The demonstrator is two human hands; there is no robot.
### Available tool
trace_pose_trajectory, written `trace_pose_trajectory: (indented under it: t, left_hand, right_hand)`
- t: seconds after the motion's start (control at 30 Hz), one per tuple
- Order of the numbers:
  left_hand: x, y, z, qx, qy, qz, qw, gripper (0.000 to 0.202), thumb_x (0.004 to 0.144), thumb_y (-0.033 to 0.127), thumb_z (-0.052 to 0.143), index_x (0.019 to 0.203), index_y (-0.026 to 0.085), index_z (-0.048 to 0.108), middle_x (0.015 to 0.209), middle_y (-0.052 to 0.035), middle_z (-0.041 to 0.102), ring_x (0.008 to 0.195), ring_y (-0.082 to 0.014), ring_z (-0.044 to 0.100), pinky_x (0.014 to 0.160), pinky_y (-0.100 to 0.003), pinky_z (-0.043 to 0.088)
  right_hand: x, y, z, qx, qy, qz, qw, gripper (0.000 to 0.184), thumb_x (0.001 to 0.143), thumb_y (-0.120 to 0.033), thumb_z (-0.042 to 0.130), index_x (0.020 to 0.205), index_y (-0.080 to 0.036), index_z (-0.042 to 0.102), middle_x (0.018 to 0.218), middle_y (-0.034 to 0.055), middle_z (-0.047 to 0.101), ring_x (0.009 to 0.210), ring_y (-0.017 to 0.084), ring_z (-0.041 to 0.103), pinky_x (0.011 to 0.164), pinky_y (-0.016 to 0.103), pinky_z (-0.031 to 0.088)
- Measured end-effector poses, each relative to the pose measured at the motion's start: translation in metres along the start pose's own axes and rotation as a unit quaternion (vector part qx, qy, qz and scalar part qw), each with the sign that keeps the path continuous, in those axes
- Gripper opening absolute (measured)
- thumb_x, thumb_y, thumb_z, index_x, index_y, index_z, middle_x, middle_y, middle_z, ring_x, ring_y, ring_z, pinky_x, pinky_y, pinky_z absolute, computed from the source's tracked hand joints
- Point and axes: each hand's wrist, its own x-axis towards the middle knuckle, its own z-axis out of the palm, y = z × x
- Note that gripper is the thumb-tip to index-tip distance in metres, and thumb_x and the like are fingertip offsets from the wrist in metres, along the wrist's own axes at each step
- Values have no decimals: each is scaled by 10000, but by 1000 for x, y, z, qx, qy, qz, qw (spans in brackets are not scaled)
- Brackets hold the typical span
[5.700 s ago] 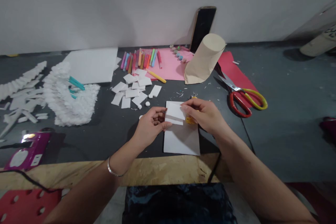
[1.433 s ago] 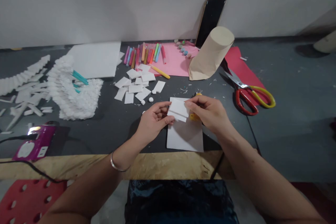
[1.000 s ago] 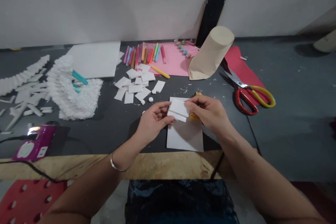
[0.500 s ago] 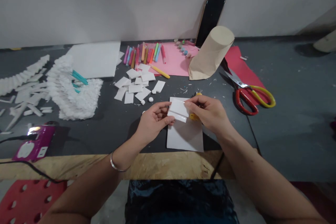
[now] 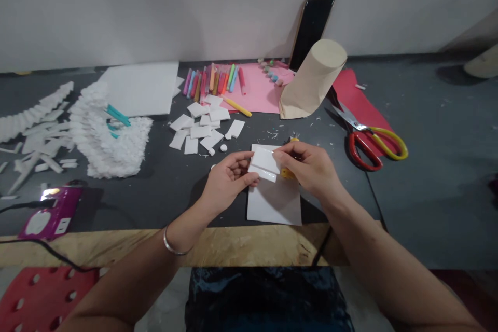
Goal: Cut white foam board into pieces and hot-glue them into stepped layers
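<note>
My left hand (image 5: 226, 181) pinches the left end of a small white foam piece (image 5: 265, 162) held just above a larger white sheet (image 5: 274, 202) lying on the dark table. My right hand (image 5: 311, 168) is closed around a yellow tool (image 5: 287, 172), mostly hidden under the fingers, with its tip against the foam piece's upper right edge. Both hands meet at the piece, close to the table's wooden front edge (image 5: 241, 245).
Cut white foam rectangles (image 5: 200, 129) lie behind the hands, coloured markers (image 5: 212, 82) on pink paper beyond. A beige paper cone (image 5: 311, 82) leans before a dark phone (image 5: 311, 28). Red-and-yellow scissors (image 5: 368, 140) lie right; white frilled paper (image 5: 105, 137) and a purple box (image 5: 49, 215) left.
Since 5.7 s ago the view has shifted slightly; the hands keep the same hold on the foam piece. Over the last second nothing visibly moved.
</note>
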Motion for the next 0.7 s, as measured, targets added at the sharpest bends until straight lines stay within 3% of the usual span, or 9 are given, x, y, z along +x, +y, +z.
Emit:
trace_pose_trajectory:
  t: [0.2, 0.33, 0.47, 0.6, 0.7]
  left_hand:
    - [1, -3, 0, -13, 3, 0, 1000, 461, 705, 271, 790, 1106, 141, 604, 881, -57, 723, 654, -123, 676, 616, -255, 597]
    - [2, -2, -1, -17, 20, 7, 1000, 465, 693, 266, 801, 1095, 133, 608, 848, -49, 716, 660, -120, 672, 618, -248, 599]
    - [2, 1, -1, -15, 31, 17, 999, 463, 703, 284, 794, 1103, 138, 611, 838, -39, 710, 651, -116, 665, 621, -255, 599]
    - [1, 0, 0, -26, 42, 41, 998, 468, 705, 295, 796, 1107, 149, 607, 818, -29, 703, 658, -118, 666, 612, -246, 594]
    - [0, -2, 1, -39, 33, 48, 998, 473, 695, 292, 806, 1101, 157, 603, 850, -39, 708, 660, -117, 664, 608, -245, 596]
  right_hand:
    - [0, -1, 1, 17, -11, 3, 1000, 284, 800, -449, 637, 833, -176, 712, 724, 24, 656, 620, 128, 543, 546, 248, 388]
    - [-1, -3, 1, 39, -38, 0, 999, 363, 821, -482, 609, 1009, -186, 700, 733, 33, 646, 590, 125, 535, 514, 246, 395]
    - [-4, -6, 0, 73, -94, 43, 992, 453, 840, -539, 577, 1134, -199, 632, 744, 19, 629, 470, 89, 471, 423, 236, 354]
    - [-8, -12, 0, 95, -167, 72, 979, 383, 840, -566, 569, 872, -185, 585, 670, -5, 592, 372, 52, 394, 354, 219, 268]
    - [-10, -13, 0, 86, -183, 76, 976, 391, 834, -557, 582, 727, -185, 527, 592, -18, 559, 357, 38, 356, 351, 209, 225]
